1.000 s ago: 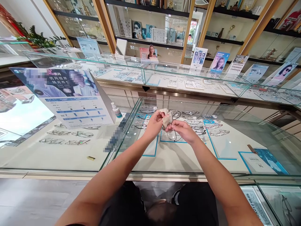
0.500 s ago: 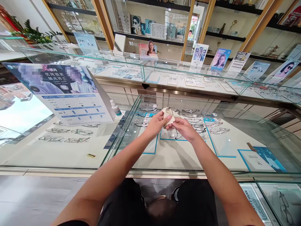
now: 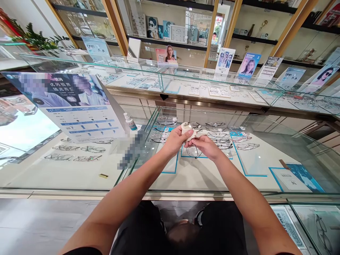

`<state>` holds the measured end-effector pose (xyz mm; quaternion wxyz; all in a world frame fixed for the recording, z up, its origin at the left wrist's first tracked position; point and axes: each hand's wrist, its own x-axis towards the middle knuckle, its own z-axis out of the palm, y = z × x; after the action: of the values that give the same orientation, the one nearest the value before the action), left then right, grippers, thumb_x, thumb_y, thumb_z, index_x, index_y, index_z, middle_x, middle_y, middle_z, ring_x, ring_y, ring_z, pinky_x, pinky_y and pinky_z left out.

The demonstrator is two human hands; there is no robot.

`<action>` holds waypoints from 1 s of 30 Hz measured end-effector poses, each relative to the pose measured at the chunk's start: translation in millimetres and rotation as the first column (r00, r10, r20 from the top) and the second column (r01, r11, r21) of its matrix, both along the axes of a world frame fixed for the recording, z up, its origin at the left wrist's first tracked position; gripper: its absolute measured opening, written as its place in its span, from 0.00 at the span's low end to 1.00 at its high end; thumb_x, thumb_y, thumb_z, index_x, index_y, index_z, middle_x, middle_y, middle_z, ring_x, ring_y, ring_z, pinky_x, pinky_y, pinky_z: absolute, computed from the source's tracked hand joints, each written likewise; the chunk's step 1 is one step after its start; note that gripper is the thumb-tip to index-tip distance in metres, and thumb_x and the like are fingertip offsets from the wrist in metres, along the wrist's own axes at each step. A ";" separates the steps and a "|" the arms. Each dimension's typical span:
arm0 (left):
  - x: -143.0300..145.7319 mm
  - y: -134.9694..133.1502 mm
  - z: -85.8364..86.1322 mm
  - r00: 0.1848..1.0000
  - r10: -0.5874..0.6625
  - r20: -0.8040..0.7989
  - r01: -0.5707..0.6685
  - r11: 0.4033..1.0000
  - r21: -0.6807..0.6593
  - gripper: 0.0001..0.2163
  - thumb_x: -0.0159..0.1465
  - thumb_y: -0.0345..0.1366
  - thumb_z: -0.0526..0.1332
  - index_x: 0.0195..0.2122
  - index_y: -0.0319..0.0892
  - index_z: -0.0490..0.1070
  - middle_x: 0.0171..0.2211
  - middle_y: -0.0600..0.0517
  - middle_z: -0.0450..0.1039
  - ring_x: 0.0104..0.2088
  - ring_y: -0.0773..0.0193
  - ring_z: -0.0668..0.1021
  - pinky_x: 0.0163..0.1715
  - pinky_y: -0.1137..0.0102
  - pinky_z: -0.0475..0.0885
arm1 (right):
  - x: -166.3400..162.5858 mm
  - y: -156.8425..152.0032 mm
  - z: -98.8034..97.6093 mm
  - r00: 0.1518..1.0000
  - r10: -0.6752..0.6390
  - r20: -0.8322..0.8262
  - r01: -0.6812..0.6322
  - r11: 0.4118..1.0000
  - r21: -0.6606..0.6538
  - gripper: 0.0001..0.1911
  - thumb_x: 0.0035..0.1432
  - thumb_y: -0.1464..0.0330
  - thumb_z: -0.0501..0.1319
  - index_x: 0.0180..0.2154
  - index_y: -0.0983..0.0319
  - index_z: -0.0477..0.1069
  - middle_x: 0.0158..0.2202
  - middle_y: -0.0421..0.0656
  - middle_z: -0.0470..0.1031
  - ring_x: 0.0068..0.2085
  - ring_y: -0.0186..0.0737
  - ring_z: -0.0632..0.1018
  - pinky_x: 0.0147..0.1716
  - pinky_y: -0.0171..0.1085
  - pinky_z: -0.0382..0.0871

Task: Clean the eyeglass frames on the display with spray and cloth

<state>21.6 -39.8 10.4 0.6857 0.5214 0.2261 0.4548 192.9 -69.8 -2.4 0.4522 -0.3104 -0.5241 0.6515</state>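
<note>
A cream cleaning cloth (image 3: 187, 131) is bunched between my two hands above the glass counter. My left hand (image 3: 174, 140) is closed on it, the thumb pressing over the folds. Thin dark-rimmed eyeglasses (image 3: 197, 154) hang just under the fingers, one lens showing. The cloth and fingers hide the rest of the frame. My right hand (image 3: 208, 146) is closed at the eyeglasses, with its thumb and fingertips pinched together beside the cloth's right end. Exactly where its fingers grip the frame is hard to see.
Several spectacle frames (image 3: 216, 124) lie inside the glass display case (image 3: 212, 180) below. To the left stand a white spray bottle (image 3: 130, 122) and a large folded sign (image 3: 85, 120). A second glass counter (image 3: 186, 94) runs behind, with upright cards on it.
The cloth has been refolded, its right end now reaching toward my right fingers. The eyeglasses below have turned slightly and shifted a little left. Both hands stay close together.
</note>
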 end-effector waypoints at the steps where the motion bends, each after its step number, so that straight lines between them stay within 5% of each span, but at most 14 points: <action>1: 0.2 0.2 -0.4 1.000 0.018 -0.014 -0.018 1.000 0.019 0.22 0.61 0.54 0.76 0.37 0.39 0.74 0.21 0.55 0.74 0.17 0.72 0.69 0.23 0.72 0.63 | -1.2 -0.7 -0.4 1.000 0.002 0.013 -0.002 1.000 -0.001 0.22 0.53 0.47 0.77 0.31 0.59 0.85 0.36 0.45 0.85 0.44 0.46 0.83 0.56 0.46 0.72; 7: -4.6 8.9 1.3 1.000 -0.026 0.000 0.026 0.997 0.079 0.26 0.65 0.60 0.70 0.31 0.38 0.73 0.22 0.51 0.74 0.21 0.67 0.74 0.25 0.71 0.68 | 3.2 -3.1 2.5 0.997 -0.059 0.049 0.057 0.998 0.035 0.19 0.56 0.49 0.76 0.32 0.59 0.86 0.38 0.46 0.86 0.46 0.46 0.82 0.54 0.44 0.70; 13: -11.9 10.3 3.3 0.996 -0.088 0.014 0.088 0.996 -0.003 0.23 0.57 0.45 0.80 0.45 0.38 0.75 0.36 0.49 0.81 0.34 0.63 0.81 0.38 0.70 0.76 | 15.6 0.2 5.1 0.977 -0.213 0.019 0.213 0.977 -0.010 0.15 0.52 0.54 0.78 0.31 0.59 0.87 0.33 0.43 0.85 0.41 0.42 0.80 0.49 0.41 0.69; 18: -9.0 6.1 1.1 0.999 -0.030 -0.018 0.030 0.999 0.030 0.27 0.57 0.41 0.80 0.51 0.42 0.69 0.33 0.52 0.81 0.32 0.64 0.80 0.35 0.72 0.74 | 12.2 -1.5 7.6 0.982 -0.189 0.000 0.189 0.982 -0.017 0.16 0.51 0.53 0.78 0.32 0.59 0.87 0.31 0.42 0.84 0.36 0.39 0.78 0.47 0.41 0.70; 30: -3.9 -4.4 7.3 0.999 0.037 -0.027 -0.031 0.981 0.193 0.21 0.66 0.54 0.72 0.34 0.40 0.72 0.23 0.54 0.74 0.23 0.68 0.73 0.28 0.71 0.65 | 4.9 -12.0 5.5 0.988 -0.125 0.092 0.114 0.987 0.112 0.16 0.59 0.52 0.75 0.34 0.58 0.86 0.37 0.43 0.85 0.46 0.46 0.81 0.56 0.45 0.69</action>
<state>17.7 -44.2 17.7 0.6207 0.5883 0.2002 0.4781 197.9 -81.8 3.0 0.4797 -0.3487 -0.5603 0.5782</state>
